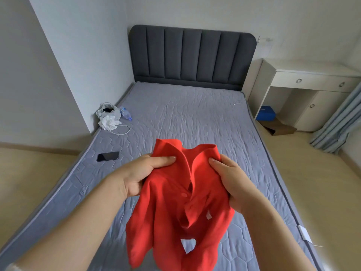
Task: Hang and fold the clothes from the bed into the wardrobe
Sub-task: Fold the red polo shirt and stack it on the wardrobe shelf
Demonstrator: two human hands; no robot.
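The left hand [140, 173] and right hand [231, 178] are each pinching a shoulder of the red collared button-front shirt [175, 216] above the grey quilted bed [195, 118] beneath them, its hanging apparently not yet done.

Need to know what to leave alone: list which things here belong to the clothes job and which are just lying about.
Belongs to the job:
red shirt, held near the collar by the left hand and right hand
bed

Just lying about:
phone, white bag and white cable, on the bed
desk, blue box, cardboard box, curtain
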